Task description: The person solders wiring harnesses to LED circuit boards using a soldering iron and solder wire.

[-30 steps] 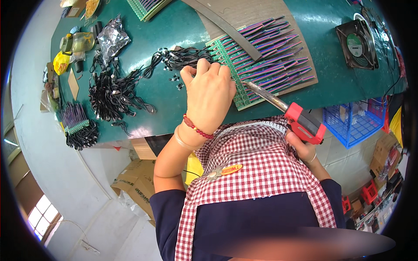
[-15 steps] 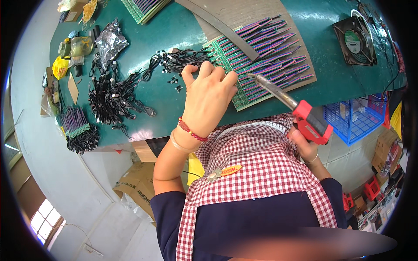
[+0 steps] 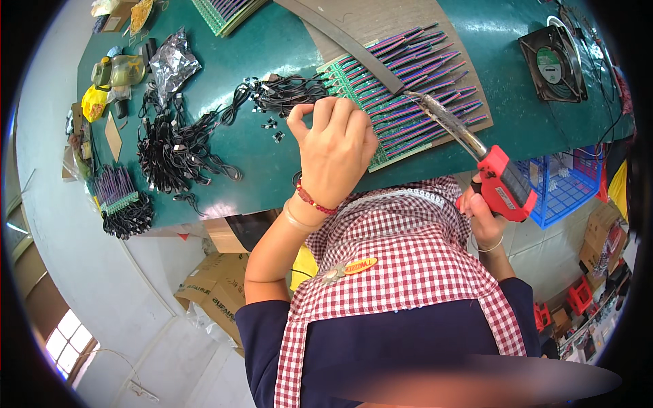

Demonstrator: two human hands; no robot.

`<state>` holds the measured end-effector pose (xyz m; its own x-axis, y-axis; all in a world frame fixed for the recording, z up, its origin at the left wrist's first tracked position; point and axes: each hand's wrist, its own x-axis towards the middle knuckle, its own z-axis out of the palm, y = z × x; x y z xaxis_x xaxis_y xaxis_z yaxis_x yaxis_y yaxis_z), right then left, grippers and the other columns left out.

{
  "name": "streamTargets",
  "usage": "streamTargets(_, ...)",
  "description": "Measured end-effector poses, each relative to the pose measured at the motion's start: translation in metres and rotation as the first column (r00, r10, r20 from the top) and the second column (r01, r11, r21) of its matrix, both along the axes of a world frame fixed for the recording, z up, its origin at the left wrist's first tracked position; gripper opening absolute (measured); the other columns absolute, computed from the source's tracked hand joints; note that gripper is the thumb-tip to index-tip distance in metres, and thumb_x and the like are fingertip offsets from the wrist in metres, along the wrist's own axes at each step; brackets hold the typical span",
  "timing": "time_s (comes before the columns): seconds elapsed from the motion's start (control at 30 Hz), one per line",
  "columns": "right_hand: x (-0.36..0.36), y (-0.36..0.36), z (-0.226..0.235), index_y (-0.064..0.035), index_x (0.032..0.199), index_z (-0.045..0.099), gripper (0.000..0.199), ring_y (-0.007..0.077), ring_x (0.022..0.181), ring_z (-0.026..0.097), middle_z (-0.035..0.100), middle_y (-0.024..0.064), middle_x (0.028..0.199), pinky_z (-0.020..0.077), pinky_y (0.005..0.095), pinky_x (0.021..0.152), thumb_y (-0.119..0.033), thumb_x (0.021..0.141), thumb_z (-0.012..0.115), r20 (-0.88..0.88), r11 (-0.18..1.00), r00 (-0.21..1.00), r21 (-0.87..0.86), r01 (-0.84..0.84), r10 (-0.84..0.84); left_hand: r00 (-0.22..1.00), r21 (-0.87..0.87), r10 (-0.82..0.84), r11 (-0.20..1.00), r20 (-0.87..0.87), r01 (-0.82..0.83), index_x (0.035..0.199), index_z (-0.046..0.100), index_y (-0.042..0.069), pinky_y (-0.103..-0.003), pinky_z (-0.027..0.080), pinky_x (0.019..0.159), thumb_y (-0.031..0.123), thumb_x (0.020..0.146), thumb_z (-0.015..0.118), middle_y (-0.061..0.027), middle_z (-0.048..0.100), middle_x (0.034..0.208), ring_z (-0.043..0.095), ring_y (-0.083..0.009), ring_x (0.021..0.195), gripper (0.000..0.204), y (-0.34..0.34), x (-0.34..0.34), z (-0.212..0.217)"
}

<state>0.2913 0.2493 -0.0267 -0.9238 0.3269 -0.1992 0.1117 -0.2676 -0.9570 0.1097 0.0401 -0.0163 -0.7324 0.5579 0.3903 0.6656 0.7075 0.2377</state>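
A panel of green circuit boards (image 3: 335, 80) lies on a brown board, with rows of red, blue and purple wires fanning out to its right. My left hand (image 3: 333, 146) is over the panel's near left part, back upward and fingers curled down; whatever the fingertips grip is hidden beneath them. My right hand (image 3: 484, 216) is wrapped around the handle of a red soldering gun (image 3: 507, 187). Its metal barrel slants up and left over the wires, with the tip close to the end of a grey flat bar (image 3: 350, 51). Black cables (image 3: 282, 92) run from the panel's left side.
Bundles of black cables (image 3: 170, 153) cover the left of the green table (image 3: 231, 61), beside a crumpled silver bag (image 3: 175, 60). A small fan (image 3: 552, 64) stands at the right. Below the right edge is a blue basket (image 3: 561, 183). More wired boards (image 3: 221, 13) lie at the back.
The soldering gun has moved right in my right hand, and its tip is now farther up over the wires. My left hand has shifted slightly right, fingers still curled.
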Motion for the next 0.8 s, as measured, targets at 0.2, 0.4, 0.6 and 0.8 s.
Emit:
streamTargets(0.2,0.0,0.0,-0.001,0.0046,0.117,0.049,0.033,0.0119,0.062,0.052,0.056,0.0075,0.075,0.0424,0.0261,0.056,-0.003,0.086,0.057,0.022,1.0,1.0,-0.021,-0.02,0.02,0.999,0.005,-0.005,1.0,0.048,0.005,0.074,0.058,0.008,-0.043,0.031,0.087,0.01,0.067,0.063,-0.0011,0.053,0.093,0.052,-0.0176,0.094,0.009,-0.003,0.003,0.003)
streamTargets(0.4,-0.001,0.0,-0.001,0.0049,0.117,0.05,0.032,0.0119,0.064,0.052,0.057,0.007,0.076,0.0432,0.0263,0.058,-0.002,0.086,0.057,0.025,0.999,0.999,-0.023,-0.038,0.039,0.991,-0.062,0.05,0.997,0.124,-0.043,0.075,0.057,0.009,-0.041,0.03,0.087,0.014,0.069,0.069,-0.0005,0.054,0.097,0.051,-0.0202,0.096,0.015,-0.006,0.007,-0.001)
streamTargets(0.6,-0.004,-0.003,0.001,0.005,0.115,0.051,0.03,0.0113,0.064,0.052,0.057,0.0057,0.076,0.0432,0.0258,0.058,-0.002,0.086,0.058,0.053,0.999,0.997,0.006,-0.052,0.052,0.97,-0.174,0.157,0.977,0.188,-0.124,0.086,0.056,0.011,-0.042,0.03,0.086,0.02,0.07,0.072,-0.0029,0.051,0.097,0.048,-0.0218,0.098,0.025,-0.012,0.007,0.013)
streamTargets(0.8,-0.006,-0.005,0.0,0.0049,0.112,0.053,0.029,0.0103,0.063,0.052,0.057,0.0049,0.074,0.0426,0.0247,0.057,-0.005,0.086,0.059,0.041,0.996,0.995,0.011,-0.088,0.088,0.967,-0.23,0.14,0.969,0.214,-0.089,0.079,0.054,0.01,-0.042,0.031,0.086,0.02,0.07,0.072,-0.0045,0.048,0.091,0.048,-0.023,0.094,0.022,-0.008,-0.002,0.014)
